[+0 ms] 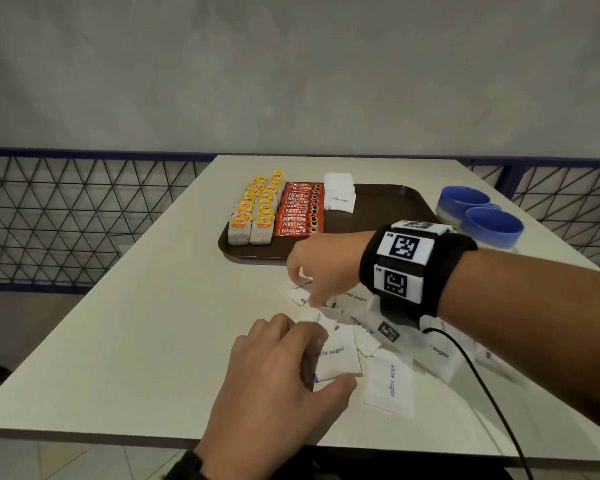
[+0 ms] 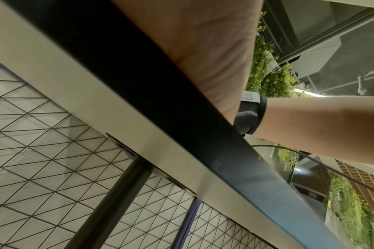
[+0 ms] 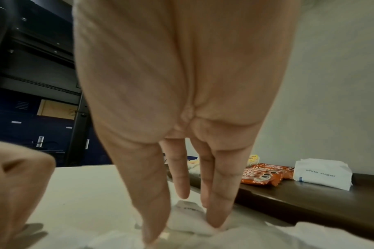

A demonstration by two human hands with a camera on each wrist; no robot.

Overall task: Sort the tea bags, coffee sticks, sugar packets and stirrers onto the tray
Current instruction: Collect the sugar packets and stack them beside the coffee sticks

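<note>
Your right hand reaches down over the loose sugar packets scattered on the desk just in front of the tray. In the right wrist view its fingers are nearly straight, the tips pressing on one white packet; nothing is gripped there yet. Your left hand rests nearer to you, thumb and curled fingers pinching a packet marked "white sugar" at its left edge. The left wrist view shows only the palm, the desk edge and the wire fence below, so it adds nothing about that grip.

On the brown tray, the tea bags stand in two rows at the left end, yellow tags up. Just beside them, to the right, the red coffee sticks lie stacked in a neat column. Next comes a small stack of sugar packets already sorted, touching the coffee sticks' far corner. The right part of the tray is bare brown surface.

Two blue bowls sit on the desk to the right of the tray, behind your right wrist band. A black cable runs from that band back toward you across the packets.
</note>
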